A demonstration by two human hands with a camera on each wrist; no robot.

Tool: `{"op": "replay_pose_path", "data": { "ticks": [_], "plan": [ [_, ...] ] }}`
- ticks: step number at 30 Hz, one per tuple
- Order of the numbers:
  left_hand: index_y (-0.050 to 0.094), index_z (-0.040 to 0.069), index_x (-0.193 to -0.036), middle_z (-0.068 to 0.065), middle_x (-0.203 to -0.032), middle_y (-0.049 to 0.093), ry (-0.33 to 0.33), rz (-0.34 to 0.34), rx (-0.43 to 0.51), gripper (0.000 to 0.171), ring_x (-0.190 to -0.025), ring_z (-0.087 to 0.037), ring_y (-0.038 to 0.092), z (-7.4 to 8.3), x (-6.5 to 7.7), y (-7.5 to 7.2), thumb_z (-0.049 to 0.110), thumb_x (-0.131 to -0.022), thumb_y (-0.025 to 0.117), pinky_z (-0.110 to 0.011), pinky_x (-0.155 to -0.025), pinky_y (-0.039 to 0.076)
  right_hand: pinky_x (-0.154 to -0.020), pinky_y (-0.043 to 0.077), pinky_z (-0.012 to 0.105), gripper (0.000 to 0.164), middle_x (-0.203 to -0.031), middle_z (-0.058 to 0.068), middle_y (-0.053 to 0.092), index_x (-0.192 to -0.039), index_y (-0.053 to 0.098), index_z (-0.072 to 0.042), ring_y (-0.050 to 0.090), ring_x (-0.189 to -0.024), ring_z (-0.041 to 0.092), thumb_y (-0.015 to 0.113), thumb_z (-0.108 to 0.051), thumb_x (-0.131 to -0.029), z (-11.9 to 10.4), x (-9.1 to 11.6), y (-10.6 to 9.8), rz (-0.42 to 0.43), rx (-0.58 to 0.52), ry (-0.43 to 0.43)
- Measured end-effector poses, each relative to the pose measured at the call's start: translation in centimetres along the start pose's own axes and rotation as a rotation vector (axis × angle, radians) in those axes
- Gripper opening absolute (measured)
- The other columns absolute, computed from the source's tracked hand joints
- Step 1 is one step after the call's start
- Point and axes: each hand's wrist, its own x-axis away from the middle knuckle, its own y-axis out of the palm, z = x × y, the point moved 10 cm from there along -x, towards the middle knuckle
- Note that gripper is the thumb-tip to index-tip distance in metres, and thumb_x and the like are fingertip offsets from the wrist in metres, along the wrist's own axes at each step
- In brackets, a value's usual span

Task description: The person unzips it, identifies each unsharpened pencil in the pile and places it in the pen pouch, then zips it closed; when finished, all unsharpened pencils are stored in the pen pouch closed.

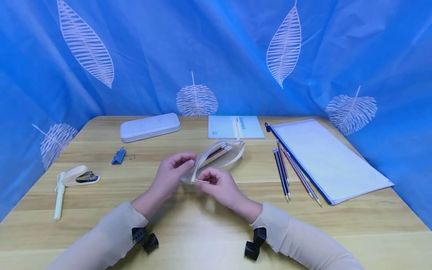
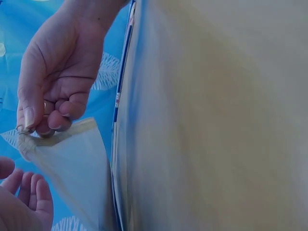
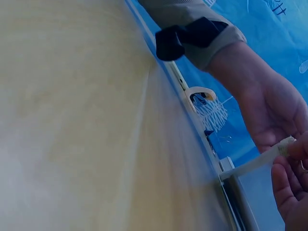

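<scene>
A pale translucent zip pouch [image 1: 233, 156] lies in front of me, its mouth gaping. Inside it are several pencils [image 1: 221, 150], their ends toward the far right. My right hand [image 1: 221, 187] pinches the zipper pull [image 1: 203, 181] at the near left corner of the pouch, thumb against fingertips. Beside the pouch's left edge is my left hand [image 1: 172, 172], thumb and index finger apart. The left wrist view shows the loose fingers of that left hand [image 2: 26, 202] next to the pouch, while the right hand [image 2: 62, 82] pinches at its corner.
Left stand a stapler [image 1: 79, 176], a pale green stick [image 1: 59, 197] and a blue binder clip [image 1: 119, 155]. Farther back are a white case [image 1: 150, 126] and a notebook [image 1: 221, 127]. Several loose pencils [image 1: 282, 174] lie right, beside a blue-edged document bag [image 1: 330, 157].
</scene>
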Motion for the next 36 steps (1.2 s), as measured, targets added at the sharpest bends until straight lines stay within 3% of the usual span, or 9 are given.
{"op": "replay_pose_path", "data": {
  "ticks": [8,15,21,26,31,36],
  "plan": [
    [0.065,0.001,-0.11,-0.015,-0.11,0.066,0.064,-0.144,-0.135,0.024,-0.095,-0.02,0.062,0.7,2.7,0.1,0.005,-0.088,0.06,-0.022,-0.075,0.05,-0.063,0.049,0.02,0.008,-0.083,0.016,0.065,-0.087,0.063,0.003,0.058,-0.069,0.006,0.065,0.0,-0.081,-0.6,-0.1,-0.9,0.011,-0.002,-0.034],
    [0.066,0.005,-0.111,-0.011,-0.111,0.066,0.071,-0.262,-0.248,0.029,-0.097,-0.021,0.063,0.5,2.9,1.6,0.006,-0.082,0.066,-0.029,-0.081,0.051,-0.061,0.049,0.019,0.007,-0.083,0.017,0.066,-0.087,0.064,0.003,0.058,-0.067,0.006,0.065,0.001,-0.08,-0.6,0.0,-0.9,0.017,-0.016,-0.046],
    [0.07,0.004,-0.102,-0.008,-0.096,0.07,0.072,-0.26,-0.295,0.022,-0.082,-0.014,0.063,0.1,2.5,2.0,0.008,-0.08,0.07,-0.025,-0.071,0.051,-0.058,0.047,0.019,0.008,-0.081,0.016,0.066,-0.087,0.064,0.003,0.057,-0.065,0.005,0.065,0.001,-0.08,-0.3,0.1,-0.9,0.03,-0.022,-0.033],
    [0.071,0.003,-0.1,-0.009,-0.093,0.07,0.053,-0.26,-0.299,0.019,-0.072,-0.012,0.057,-0.2,2.3,2.0,0.007,-0.082,0.067,-0.022,-0.06,0.047,-0.054,0.047,0.02,0.011,-0.072,0.016,0.062,-0.091,0.063,0.004,0.054,-0.059,0.007,0.064,0.002,-0.081,-0.4,0.1,-1.1,0.047,-0.058,-0.028],
    [0.07,0.002,-0.102,-0.01,-0.093,0.07,0.044,-0.265,-0.308,0.019,-0.06,-0.011,0.048,-0.3,2.3,2.0,0.004,-0.084,0.065,-0.021,-0.049,0.039,-0.057,0.053,0.03,0.013,-0.072,0.023,0.061,-0.092,0.061,0.008,0.059,-0.059,0.012,0.063,0.001,-0.082,-0.2,-0.1,-0.8,-0.005,-0.114,0.003],
    [0.07,0.002,-0.102,-0.01,-0.089,0.069,0.047,-0.269,-0.315,0.019,-0.056,-0.01,0.041,-0.3,2.3,2.1,0.004,-0.085,0.063,-0.021,-0.047,0.036,-0.058,0.054,0.031,0.012,-0.074,0.027,0.062,-0.092,0.06,0.008,0.061,-0.059,0.01,0.063,-0.001,-0.084,0.1,-0.2,-0.7,-0.039,-0.132,0.031]
  ]
}}
